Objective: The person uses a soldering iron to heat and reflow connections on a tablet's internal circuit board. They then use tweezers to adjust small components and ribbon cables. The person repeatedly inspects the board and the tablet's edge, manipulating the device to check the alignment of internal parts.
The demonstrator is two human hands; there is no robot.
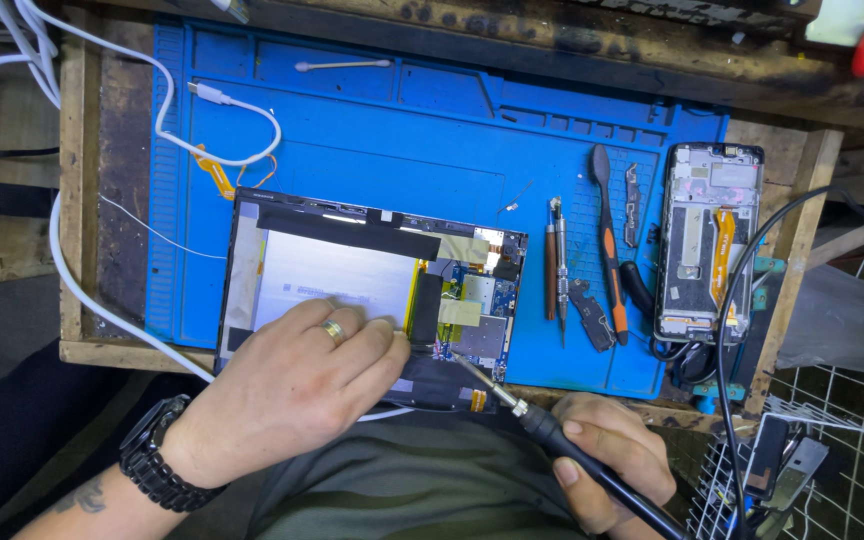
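While the left hand [287, 385] presses flat on the opened tablet [372, 290], the right hand [607, 460] — grip clamped on a soldering iron [512, 400] — sits beside screwdrivers [556, 270].

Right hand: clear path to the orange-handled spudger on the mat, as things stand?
Probably not at once: the right hand grips a soldering iron with its tip at the opened tablet. The orange-handled spudger lies uncovered on the blue mat, nothing across it.
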